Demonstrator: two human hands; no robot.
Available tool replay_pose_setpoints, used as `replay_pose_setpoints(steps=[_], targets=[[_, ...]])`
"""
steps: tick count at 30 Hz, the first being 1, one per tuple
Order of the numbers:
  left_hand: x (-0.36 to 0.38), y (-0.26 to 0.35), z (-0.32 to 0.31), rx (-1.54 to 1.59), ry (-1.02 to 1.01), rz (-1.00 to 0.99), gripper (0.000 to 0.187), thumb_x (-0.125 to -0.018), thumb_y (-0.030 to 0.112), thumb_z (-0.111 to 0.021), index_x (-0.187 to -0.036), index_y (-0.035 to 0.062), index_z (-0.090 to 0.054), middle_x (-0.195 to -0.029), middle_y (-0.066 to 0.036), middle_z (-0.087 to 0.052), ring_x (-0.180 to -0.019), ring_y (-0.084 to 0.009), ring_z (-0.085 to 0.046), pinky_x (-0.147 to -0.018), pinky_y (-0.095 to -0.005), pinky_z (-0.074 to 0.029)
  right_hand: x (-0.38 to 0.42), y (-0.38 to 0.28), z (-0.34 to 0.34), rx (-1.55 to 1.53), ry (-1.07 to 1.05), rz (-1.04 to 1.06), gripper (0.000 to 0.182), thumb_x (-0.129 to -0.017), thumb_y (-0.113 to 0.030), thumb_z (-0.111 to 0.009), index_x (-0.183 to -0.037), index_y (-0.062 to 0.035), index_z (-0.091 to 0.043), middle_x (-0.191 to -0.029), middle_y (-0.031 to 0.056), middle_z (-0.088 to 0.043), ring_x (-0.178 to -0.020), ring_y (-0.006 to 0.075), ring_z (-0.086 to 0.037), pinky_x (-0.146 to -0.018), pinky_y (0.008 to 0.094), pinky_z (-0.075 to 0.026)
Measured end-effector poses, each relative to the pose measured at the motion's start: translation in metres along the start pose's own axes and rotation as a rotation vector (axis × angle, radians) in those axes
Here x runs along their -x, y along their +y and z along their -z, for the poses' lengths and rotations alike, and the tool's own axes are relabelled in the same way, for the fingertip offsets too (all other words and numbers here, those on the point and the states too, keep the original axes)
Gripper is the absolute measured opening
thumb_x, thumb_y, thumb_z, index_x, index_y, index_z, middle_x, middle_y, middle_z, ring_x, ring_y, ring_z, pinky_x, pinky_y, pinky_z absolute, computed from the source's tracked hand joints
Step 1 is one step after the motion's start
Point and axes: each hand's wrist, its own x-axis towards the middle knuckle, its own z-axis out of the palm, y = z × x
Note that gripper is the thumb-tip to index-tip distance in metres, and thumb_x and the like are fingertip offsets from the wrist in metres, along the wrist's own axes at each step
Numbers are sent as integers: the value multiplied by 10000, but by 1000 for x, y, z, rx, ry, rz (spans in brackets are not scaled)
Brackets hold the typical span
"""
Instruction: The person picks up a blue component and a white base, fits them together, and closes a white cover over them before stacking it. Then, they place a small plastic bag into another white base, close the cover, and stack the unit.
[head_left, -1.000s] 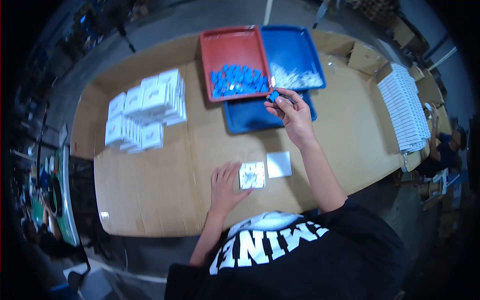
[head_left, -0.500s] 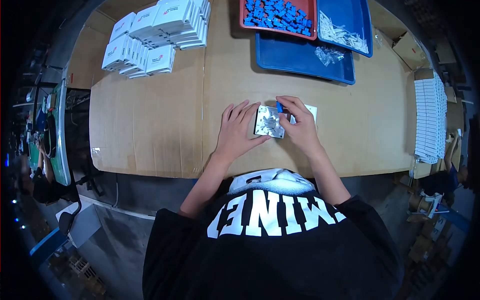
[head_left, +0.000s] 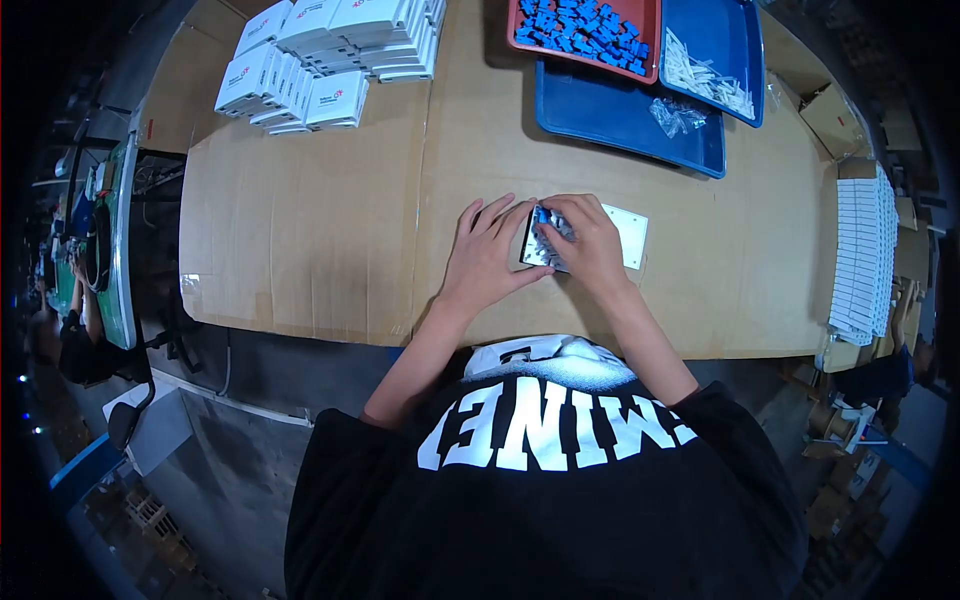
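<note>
My left hand (head_left: 487, 256) braces the left side of a small open case (head_left: 537, 250), with the forefinger at its upper edge and the thumb at its lower edge. Something shiny and silvery lies inside the case, mostly covered by fingers. Over the case, my right hand (head_left: 588, 240) pinches a small blue plastic piece (head_left: 543, 214) at the upper left part of the interior. Right beside it lies a flat white cover (head_left: 628, 236) with small holes near its corners, partly under my right hand.
Stacked white boxes (head_left: 335, 100) stand at the back left. A red tray (head_left: 650, 72) of blue pieces and a blue tray (head_left: 755, 95) of white sticks overlap a larger blue tray (head_left: 620, 135) with clear bags. White cases (head_left: 862, 255) are stacked at the right edge.
My right hand has moved the blue piece from above the upper right edge of the case down into it, towards its upper left. The camera view has shifted slightly.
</note>
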Motion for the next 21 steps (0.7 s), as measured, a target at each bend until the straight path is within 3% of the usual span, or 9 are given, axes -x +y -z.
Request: replay_pose_setpoints(steps=[8, 11, 13, 14, 16, 17, 19, 20, 21], targets=[[-1, 1, 1, -1, -2, 3, 936, -749, 552, -845, -1510, 136, -492, -1454, -100, -571, -1434, -274, -457, -1227, -553, -262, 6, -1, -9, -31, 13, -54, 215, -851, -100, -773, -1044, -14, -732, -1120, 102, -707, -1024, 309, -683, -838, 398, -575], [-1, 0, 1, 19, 4, 1, 933, -746, 545, -850, -1506, 135, -498, -1450, -105, -574, -1433, -274, -458, -1227, -552, -262, 6, -1, -9, -6, -10, -78, 242, -837, -63, -793, -1066, -13, -736, -1163, 102, -708, -1029, 299, -695, -892, 368, -575], [-1, 0, 1, 22, 4, 6, 938, -737, 538, -855, -1507, 138, -498, -1451, -104, -575, -1433, -275, -458, -1228, -552, -261, 6, 1, -11, 29, -14, -41, 215, -847, -88, -790, -1045, -19, -743, -1167, 93, -711, -1084, 292, -686, -1034, 442, -523], [0, -1, 1, 24, 2, 12, 944, -728, 532, -860, -1507, 140, -498, -1451, -104, -575, -1433, -275, -459, -1229, -551, -259, 7, 0, -11, 28, -15, -43, 215, -847, -88, -790, -1045, -19, -743, -1167, 93, -711, -1084, 292, -686, -1034, 442, -523], [-1, -4, -1, 25, -4, 6, 929, -732, 506, -862, -1506, 143, -499, -1454, -104, -575, -1434, -276, -458, -1230, -550, -258, 11, -10, -9, 239, 0, 44, 256, -889, -193, -753, -1091, -36, -761, -1245, 104, -674, -1241, 292, -611, -1171, 605, -354], [0, -4, -1, 27, -11, -3, 915, -735, 480, -864, -1506, 146, -501, -1457, -104, -575, -1435, -277, -457, -1232, -549, -256, 15, -16, -8, 238, 1, 39, 256, -889, -193, -753, -1091, -36, -761, -1245, 104, -674, -1241, 292, -611, -1171, 605, -354], [0, -5, -1, 27, -9, -5, 903, -737, 443, -864, -1508, 148, -498, -1457, -104, -576, -1437, -277, -456, -1233, -547, -255, 18, -26, -3, 392, -42, 36, 343, -938, -287, -697, -1168, -41, -763, -1369, 128, -606, -1403, 291, -485, -1216, 674, -193], [0, -4, -1, 28, -10, -3, 892, -739, 406, -863, -1510, 151, -495, -1457, -104, -577, -1439, -278, -454, -1235, -546, -254, 16, -24, -2, 423, -117, 33, 398, -968, -325, -650, -1229, -42, -749, -1457, 153, -538, -1459, 309, -417, -1233, 669, -134], [-1, -3, 0, 26, -7, -16, 892, -739, 406, -863, -1510, 151, -495, -1457, -104, -577, -1439, -278, -454, -1235, -546, -254, 16, -22, -1, 429, -106, 32, 398, -968, -325, -650, -1229, -42, -749, -1457, 153, -538, -1459, 309, -417, -1233, 669, -134]])
